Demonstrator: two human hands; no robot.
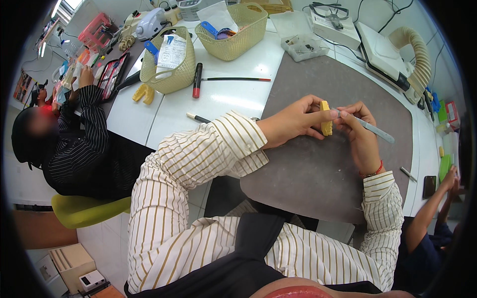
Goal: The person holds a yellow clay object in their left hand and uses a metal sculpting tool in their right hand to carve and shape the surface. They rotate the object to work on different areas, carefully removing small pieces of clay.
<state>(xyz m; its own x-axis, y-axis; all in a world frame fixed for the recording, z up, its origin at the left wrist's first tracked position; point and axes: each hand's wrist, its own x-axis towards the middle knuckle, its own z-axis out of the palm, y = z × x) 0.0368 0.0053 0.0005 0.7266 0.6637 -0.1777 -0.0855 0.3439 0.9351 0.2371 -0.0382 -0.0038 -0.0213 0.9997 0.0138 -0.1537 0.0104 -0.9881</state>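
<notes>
Over the grey mat [298, 169], the left hand [300, 118] is clamped on a yellow dental cast [326, 118], standing on edge between thumb and fingers. Close to it, also above the mat, the right hand [361, 136] pinches a slim metal knife [380, 132], its working end turned toward the cast; whether the tip touches, or the two hands touch each other, I cannot tell. Left of the mat, on the white tabletop [233, 97], lie a thin brush [236, 79], a red-and-black marker [198, 82] and, farther out, a horseshoe-shaped yellow cast [143, 94]. Two cream baskets [242, 38] stand beyond them, to the far left of the mat. A clear open box [304, 47] sits at the mat's far edge, and a white machine with a ribbed hose [416, 59] stands past its far right side. Just beside the mat's right edge lies a short metal rod [408, 174].
</notes>
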